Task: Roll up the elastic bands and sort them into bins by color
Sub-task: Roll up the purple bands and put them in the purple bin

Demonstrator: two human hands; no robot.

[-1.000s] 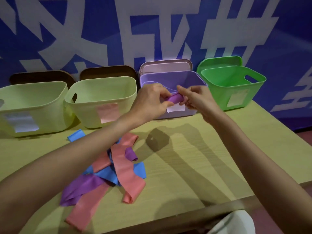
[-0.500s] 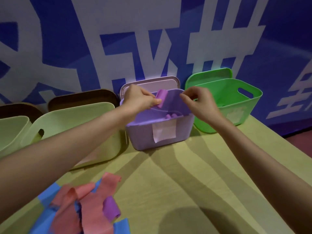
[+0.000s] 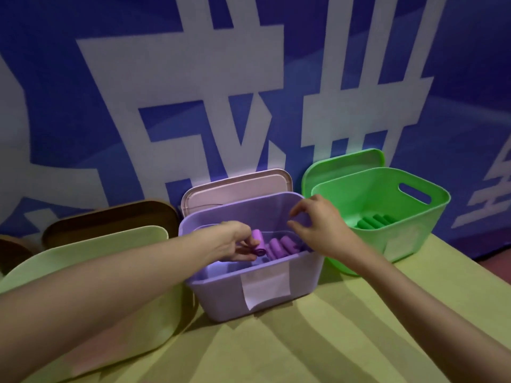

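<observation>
Three bins stand in a row on the table (image 3: 345,341): left bin (image 3: 116,286), middle bin (image 3: 237,294), right bin (image 3: 401,239). A lid (image 3: 237,189) stands behind the middle bin; rolled bands (image 3: 282,246) lie inside it.

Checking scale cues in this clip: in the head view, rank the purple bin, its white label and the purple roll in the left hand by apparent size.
1. purple bin
2. white label
3. purple roll, partly hidden by the left hand
</observation>
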